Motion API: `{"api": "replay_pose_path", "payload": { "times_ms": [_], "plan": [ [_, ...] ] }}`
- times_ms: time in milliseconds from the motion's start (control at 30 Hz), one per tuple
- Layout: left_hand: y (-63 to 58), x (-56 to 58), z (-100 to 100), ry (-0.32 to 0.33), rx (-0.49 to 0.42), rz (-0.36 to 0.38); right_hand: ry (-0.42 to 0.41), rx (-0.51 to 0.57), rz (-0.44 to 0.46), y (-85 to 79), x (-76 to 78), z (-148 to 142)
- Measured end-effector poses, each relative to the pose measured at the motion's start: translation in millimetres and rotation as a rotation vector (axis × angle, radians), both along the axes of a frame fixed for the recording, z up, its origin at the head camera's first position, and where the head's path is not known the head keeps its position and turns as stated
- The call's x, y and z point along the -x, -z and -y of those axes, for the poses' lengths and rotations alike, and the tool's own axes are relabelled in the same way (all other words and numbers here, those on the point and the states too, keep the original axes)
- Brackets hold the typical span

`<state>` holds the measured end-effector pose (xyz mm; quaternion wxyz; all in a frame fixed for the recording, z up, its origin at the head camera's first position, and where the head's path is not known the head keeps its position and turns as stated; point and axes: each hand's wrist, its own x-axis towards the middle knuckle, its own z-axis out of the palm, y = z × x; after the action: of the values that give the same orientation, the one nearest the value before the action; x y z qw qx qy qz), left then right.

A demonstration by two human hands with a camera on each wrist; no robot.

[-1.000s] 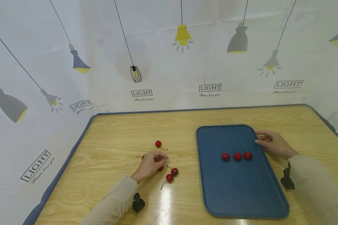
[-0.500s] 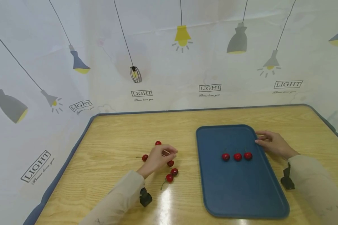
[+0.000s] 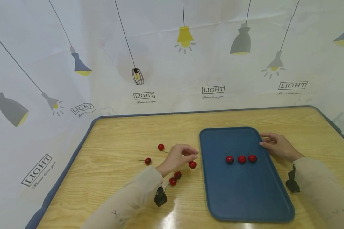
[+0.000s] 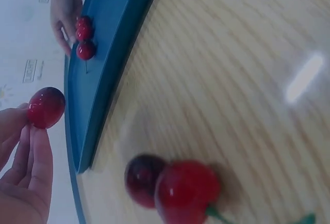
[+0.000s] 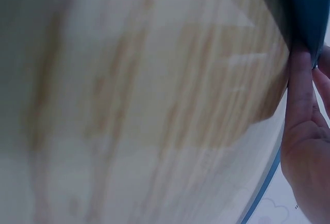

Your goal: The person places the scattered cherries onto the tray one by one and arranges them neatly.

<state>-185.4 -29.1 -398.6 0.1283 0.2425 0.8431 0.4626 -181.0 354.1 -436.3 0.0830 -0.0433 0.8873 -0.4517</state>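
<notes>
Left hand [image 3: 179, 157]: at the centre of the frame, thumb and fingertips almost together; we see them pinching a cherry [image 3: 192, 164] just left of the blue tray [image 3: 246, 197].
Right hand [image 3: 281, 147]: fingers partly bent, touching the tray's right rim; we cannot tell whether they grip it.
Tray cherries [image 3: 242, 159]: three in a row, right of centre.
Loose cherries [image 3: 147, 161]: four on the wooden table [image 3: 111, 178], around the lower centre.
Step in hand: we judge it to be bringing one cherry over to the tray.
Next move: we think it calls for clearing the left rim, then a gentle release beside the row.
Wall lettering [image 3: 213, 90]: boxed "LIGHT" repeats across the upper frame and at left; beneath, we read "love you", the first word unclear.
Left sleeve [image 3: 123, 200]: marks we cannot read.
</notes>
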Motion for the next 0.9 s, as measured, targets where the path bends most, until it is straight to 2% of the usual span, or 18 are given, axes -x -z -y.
{"api": "replay_pose_path", "payload": {
  "times_ms": [167, 267, 400, 633, 900],
  "plan": [
    [4.2, -3.6, -15.2, 0.026, -0.072, 0.044, -0.003, -0.014, -0.008, 0.7, -0.2, -0.3],
    [9.1, -4.6, -23.6, 0.028, -0.112, 0.098, -0.005, -0.022, -0.014, 1.4, -0.1, -0.7],
    [12.6, -4.3, -34.9, 0.009, -0.113, 0.122, -0.005, -0.026, -0.021, 1.1, 0.1, -1.0],
    [10.5, -0.3, -52.8, -0.013, -0.058, 0.061, -0.002, -0.016, -0.012, -0.2, 0.2, -0.9],
    [10.8, 3.3, -71.4, -0.063, -0.038, 0.056, 0.002, -0.022, -0.010, 0.5, 0.9, -1.3]
  ]
}}
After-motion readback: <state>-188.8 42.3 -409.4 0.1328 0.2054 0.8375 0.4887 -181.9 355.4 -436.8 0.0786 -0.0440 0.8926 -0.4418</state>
